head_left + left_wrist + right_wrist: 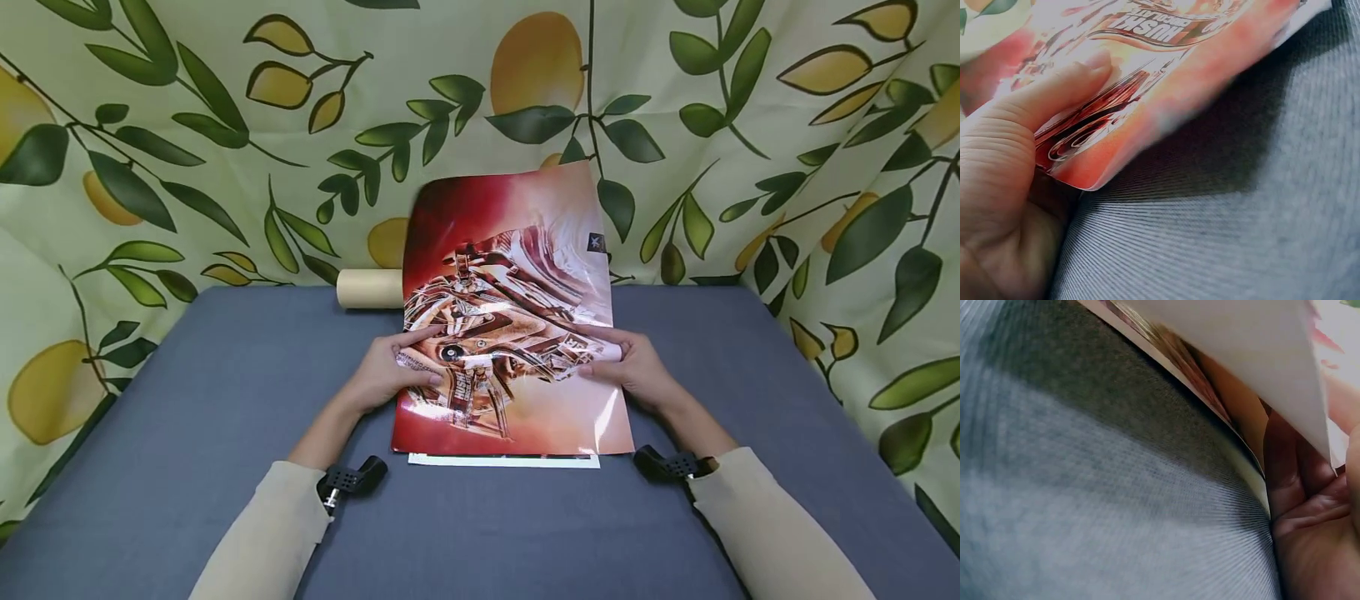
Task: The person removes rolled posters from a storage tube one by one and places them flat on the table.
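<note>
A glossy red and orange poster (517,325) with a picture of a motorcycle is held by both hands at the middle of the table. My left hand (382,367) grips its left edge; in the left wrist view the thumb (1060,87) lies on the printed face. On the right edge, my right hand (637,367) pinches the poster, with fingers underneath it in the right wrist view, where the white back (1260,350) shows. Beneath lies another printed sheet (1191,375), whose white border (502,461) peeks out along the near edge. The rest of that sheet is hidden.
A beige paper roll (369,289) lies at the table's far edge, partly behind the poster. Grey-blue cloth covers the table (247,400). Behind it hangs a leaf-and-fruit patterned curtain (442,42). Black wrist devices (352,479) sit at both cuffs.
</note>
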`<state>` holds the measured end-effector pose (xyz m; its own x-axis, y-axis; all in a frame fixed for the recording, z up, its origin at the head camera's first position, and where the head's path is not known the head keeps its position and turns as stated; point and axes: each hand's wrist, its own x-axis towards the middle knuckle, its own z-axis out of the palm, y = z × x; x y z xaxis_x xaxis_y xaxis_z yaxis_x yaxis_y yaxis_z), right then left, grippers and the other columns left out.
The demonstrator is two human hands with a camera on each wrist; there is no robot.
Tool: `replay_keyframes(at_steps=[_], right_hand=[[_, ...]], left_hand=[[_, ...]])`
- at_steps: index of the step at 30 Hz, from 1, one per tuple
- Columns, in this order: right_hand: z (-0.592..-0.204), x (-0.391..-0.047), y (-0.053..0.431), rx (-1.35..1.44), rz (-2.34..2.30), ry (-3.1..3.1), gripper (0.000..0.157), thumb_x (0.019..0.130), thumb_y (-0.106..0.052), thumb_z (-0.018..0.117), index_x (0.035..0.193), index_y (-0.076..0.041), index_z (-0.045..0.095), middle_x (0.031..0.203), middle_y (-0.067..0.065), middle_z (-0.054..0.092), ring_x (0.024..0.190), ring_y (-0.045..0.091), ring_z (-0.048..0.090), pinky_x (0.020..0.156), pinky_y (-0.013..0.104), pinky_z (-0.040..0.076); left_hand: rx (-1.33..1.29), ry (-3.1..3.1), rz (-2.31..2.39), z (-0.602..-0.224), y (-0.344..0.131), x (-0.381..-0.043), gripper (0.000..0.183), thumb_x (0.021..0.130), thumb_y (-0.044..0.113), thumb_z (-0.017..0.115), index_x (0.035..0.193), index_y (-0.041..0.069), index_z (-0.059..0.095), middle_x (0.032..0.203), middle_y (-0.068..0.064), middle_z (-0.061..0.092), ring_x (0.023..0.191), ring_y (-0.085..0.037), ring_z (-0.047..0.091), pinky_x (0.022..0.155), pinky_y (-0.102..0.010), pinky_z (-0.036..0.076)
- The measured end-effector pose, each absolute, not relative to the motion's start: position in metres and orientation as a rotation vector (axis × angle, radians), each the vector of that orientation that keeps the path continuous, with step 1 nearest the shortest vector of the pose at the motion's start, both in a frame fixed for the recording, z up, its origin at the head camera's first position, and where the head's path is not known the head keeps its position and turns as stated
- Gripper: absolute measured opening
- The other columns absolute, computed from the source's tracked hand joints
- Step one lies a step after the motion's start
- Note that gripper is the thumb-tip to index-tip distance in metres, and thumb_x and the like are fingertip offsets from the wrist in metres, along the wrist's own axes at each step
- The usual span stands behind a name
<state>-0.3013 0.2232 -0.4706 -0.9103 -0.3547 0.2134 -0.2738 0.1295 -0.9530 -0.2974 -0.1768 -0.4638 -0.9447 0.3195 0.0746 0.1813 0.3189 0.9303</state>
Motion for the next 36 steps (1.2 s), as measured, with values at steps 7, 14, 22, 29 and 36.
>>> replay_keyframes(at_steps=[7, 14, 22, 29, 36], right_hand=[[-0.467, -0.300, 0.226, -0.643, -1.973, 2.239, 0.060, 0.084, 0.010, 0.074, 0.141, 0.004, 0.054, 0.111, -0.014, 0.075, 0.091, -0.002, 0.068, 0.077, 0.016, 0.057], [-0.467, -0.298, 0.234, -0.885, -1.840, 2.074, 0.065, 0.084, 0.011, 0.072, 0.143, 0.013, 0.045, 0.137, -0.019, 0.062, 0.053, -0.004, 0.040, 0.053, 0.015, 0.046], [-0.457, -0.287, 0.243, -0.851, -1.586, 2.254, 0.073, 0.083, 0.001, 0.079, 0.148, 0.002, 0.046, 0.069, -0.011, 0.049, 0.044, 0.014, 0.023, 0.040, 0.030, 0.027], [-0.465, -0.283, 0.234, -0.689, -1.719, 2.241, 0.074, 0.083, 0.001, 0.079, 0.149, -0.002, 0.048, 0.119, -0.016, 0.070, 0.083, -0.001, 0.065, 0.074, 0.016, 0.055], [-0.463, -0.278, 0.231, -0.628, -1.791, 2.205, 0.074, 0.083, 0.002, 0.079, 0.149, 0.000, 0.046, 0.116, -0.013, 0.074, 0.093, 0.001, 0.069, 0.076, 0.021, 0.059]], left_hand=[[0.418, 2.482, 1.718, -0.459, -0.176, -0.300, 0.065, 0.074, 0.022, 0.091, 0.134, 0.027, 0.067, 0.129, -0.004, 0.070, 0.093, -0.001, 0.054, 0.089, -0.018, 0.045], [0.370, 2.465, 1.835, -0.463, -0.181, -0.297, 0.059, 0.080, 0.012, 0.086, 0.135, 0.016, 0.066, 0.103, -0.013, 0.072, 0.064, 0.001, 0.056, 0.063, -0.019, 0.051], [0.271, 2.512, 1.864, -0.459, -0.173, -0.295, 0.058, 0.080, 0.017, 0.087, 0.135, 0.019, 0.067, 0.088, 0.000, 0.074, 0.059, 0.002, 0.054, 0.060, -0.017, 0.045], [0.392, 2.529, 1.809, -0.465, -0.179, -0.284, 0.067, 0.085, 0.018, 0.082, 0.146, 0.022, 0.055, 0.154, -0.006, 0.052, 0.111, -0.001, 0.059, 0.107, -0.026, 0.044], [0.597, 2.546, 1.568, -0.462, -0.191, -0.258, 0.088, 0.076, 0.021, 0.090, 0.153, 0.025, 0.046, 0.153, -0.006, 0.053, 0.138, -0.027, 0.050, 0.116, -0.048, 0.038]])
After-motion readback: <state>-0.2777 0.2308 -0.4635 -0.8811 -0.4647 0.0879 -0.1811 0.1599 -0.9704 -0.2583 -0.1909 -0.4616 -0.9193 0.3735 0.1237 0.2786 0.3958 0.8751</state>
